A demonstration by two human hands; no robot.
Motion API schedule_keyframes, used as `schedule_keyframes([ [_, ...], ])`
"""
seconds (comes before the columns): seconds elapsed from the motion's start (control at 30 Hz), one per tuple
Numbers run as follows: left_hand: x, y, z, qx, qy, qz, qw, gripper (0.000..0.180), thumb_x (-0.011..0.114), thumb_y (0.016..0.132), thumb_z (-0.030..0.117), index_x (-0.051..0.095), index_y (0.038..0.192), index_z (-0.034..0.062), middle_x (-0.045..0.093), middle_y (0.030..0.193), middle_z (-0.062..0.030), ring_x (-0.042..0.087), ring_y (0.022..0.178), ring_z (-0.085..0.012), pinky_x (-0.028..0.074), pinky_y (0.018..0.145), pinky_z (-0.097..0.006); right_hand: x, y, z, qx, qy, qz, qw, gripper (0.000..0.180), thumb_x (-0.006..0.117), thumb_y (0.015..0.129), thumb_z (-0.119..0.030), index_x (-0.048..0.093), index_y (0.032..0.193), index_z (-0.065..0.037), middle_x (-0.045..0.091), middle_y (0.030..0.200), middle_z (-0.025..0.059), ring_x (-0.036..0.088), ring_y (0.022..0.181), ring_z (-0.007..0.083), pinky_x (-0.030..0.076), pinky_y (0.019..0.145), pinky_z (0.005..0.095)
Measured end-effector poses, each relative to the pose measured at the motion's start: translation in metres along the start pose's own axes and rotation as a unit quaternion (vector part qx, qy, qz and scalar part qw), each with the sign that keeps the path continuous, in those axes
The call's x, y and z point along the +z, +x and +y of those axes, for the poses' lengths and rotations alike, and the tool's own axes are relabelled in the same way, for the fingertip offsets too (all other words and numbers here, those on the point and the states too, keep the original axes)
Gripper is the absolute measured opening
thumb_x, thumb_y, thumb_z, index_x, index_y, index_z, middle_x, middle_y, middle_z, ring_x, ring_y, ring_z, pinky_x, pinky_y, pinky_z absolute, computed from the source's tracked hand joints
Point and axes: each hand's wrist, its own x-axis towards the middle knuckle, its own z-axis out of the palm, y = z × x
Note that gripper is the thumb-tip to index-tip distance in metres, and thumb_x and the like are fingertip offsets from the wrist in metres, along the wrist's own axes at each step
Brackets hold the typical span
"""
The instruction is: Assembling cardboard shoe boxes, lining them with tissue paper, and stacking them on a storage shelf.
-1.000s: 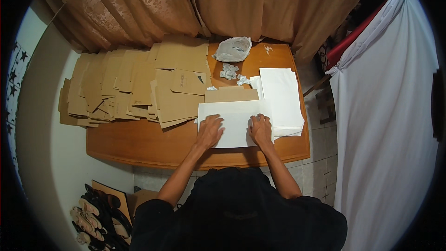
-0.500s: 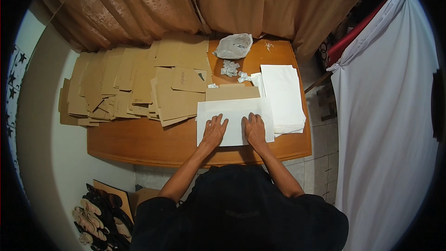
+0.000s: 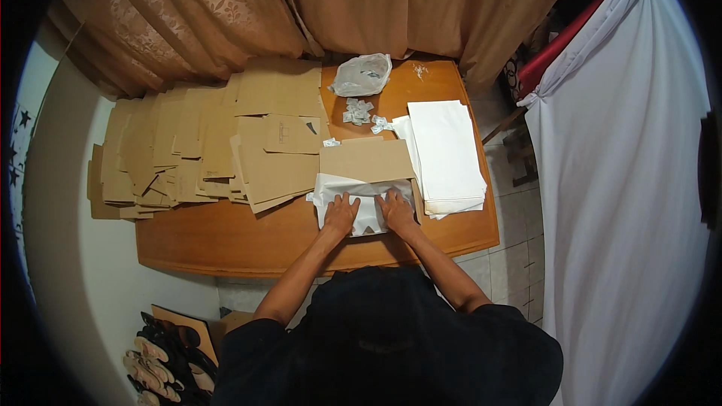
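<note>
A sheet of white paper (image 3: 368, 218) lies creased and sunken into an open cardboard box (image 3: 365, 159) near the front edge of the table. The box's brown lid panel shows behind the paper. My left hand (image 3: 341, 215) presses on the left part of the sheet, fingers stretched forward. On the right part, my right hand (image 3: 396, 212) pushes down in the same way, its fingers apart. The box's inside is mostly hidden under the paper and hands.
Flattened cardboard pieces (image 3: 282, 173) cover the table's left side. Right of the box lies a stack of white paper (image 3: 451, 154). Small white packets (image 3: 358, 111) sit behind it, near a clear plastic bag (image 3: 361, 75). A white curtain (image 3: 609, 180) hangs at the right.
The white sheet, flat across the box before, is now pushed down and wrinkled inside it. Both hands have pressed downward, and more of the lid panel shows. The view has shifted slightly.
</note>
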Motion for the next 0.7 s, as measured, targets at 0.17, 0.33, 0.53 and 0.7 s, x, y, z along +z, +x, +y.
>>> schedule_keyframes([
  [0.17, 0.019, 0.009, -0.007, 0.0, 0.012, -0.023, 1.0, 0.078, 0.09, 0.065, 0.024, 0.052, 0.131, 0.0085, 0.05, 0.123, -0.0217, 0.052, 0.115, -0.0394, 0.051, 0.088, -0.049, 0.004, 0.008, 0.001, 0.056, 0.001, -0.048, 0.997, 0.049, 0.049, 0.097, -0.015, 0.049, 0.145, -0.02, 0.052, 0.135, 0.0211, 0.058, 0.121, 0.0452, 0.059, 0.086, 0.0487],
  [0.33, 0.025, 0.015, -0.003, -0.001, -0.03, -0.097, 0.995, 0.076, 0.082, 0.079, 0.039, 0.048, 0.14, 0.0086, 0.044, 0.14, -0.0296, 0.047, 0.127, -0.0445, 0.047, 0.1, -0.051, -0.001, 0.012, 0.006, 0.062, 0.034, -0.109, 0.992, 0.047, 0.047, 0.098, -0.017, 0.047, 0.144, -0.019, 0.049, 0.141, 0.0208, 0.054, 0.125, 0.0463, 0.056, 0.089, 0.0551],
  [0.53, 0.035, 0.028, -0.002, -0.004, -0.046, -0.164, 0.985, 0.078, 0.075, 0.084, 0.046, 0.043, 0.144, 0.0065, 0.039, 0.146, -0.0313, 0.043, 0.131, -0.0492, 0.038, 0.109, -0.056, 0.011, 0.009, 0.006, 0.075, 0.024, -0.128, 0.989, 0.051, 0.051, 0.098, -0.018, 0.042, 0.148, -0.017, 0.047, 0.141, 0.0196, 0.046, 0.13, 0.0468, 0.053, 0.09, 0.059],
  [0.7, 0.068, 0.027, -0.021, -0.018, -0.151, -0.074, 0.986, 0.062, 0.069, 0.089, 0.031, 0.045, 0.141, 0.0063, 0.041, 0.144, -0.0303, 0.044, 0.128, -0.0501, 0.038, 0.107, -0.057, 0.007, 0.011, -0.007, 0.112, 0.038, -0.128, 0.985, 0.049, 0.049, 0.099, -0.021, 0.044, 0.148, -0.017, 0.047, 0.14, 0.0189, 0.049, 0.124, 0.0468, 0.054, 0.088, 0.0584],
])
